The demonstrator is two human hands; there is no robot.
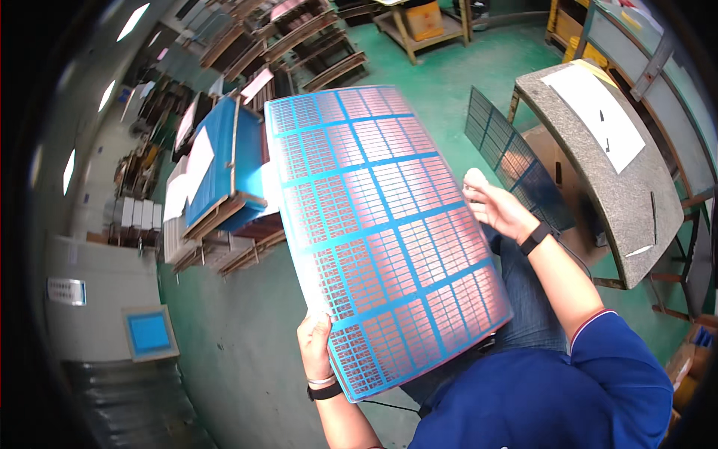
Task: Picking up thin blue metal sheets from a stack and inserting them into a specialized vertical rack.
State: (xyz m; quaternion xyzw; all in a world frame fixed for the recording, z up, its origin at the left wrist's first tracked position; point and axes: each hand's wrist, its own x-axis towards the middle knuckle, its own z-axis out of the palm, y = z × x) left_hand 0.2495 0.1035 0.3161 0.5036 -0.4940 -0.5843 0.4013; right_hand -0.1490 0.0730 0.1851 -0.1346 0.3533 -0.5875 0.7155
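I hold a large thin panel (381,232), blue with a grid of copper-pink blocks, tilted up in front of me. My left hand (315,344) grips its lower left edge, thumb on the front, a dark band and a bracelet at the wrist. My right hand (497,208) is at the panel's right edge with fingers curled against it; whether it grips or only touches the edge is unclear. A black watch band sits on that wrist. I wear a blue top and jeans.
A stack of similar blue panels (224,161) lies on wooden pallets to the left. A dark gridded panel (516,161) leans by a grey stone-topped table (621,187) carrying a white sheet (594,112). More racks and a wooden bench (419,30) stand on the green floor behind.
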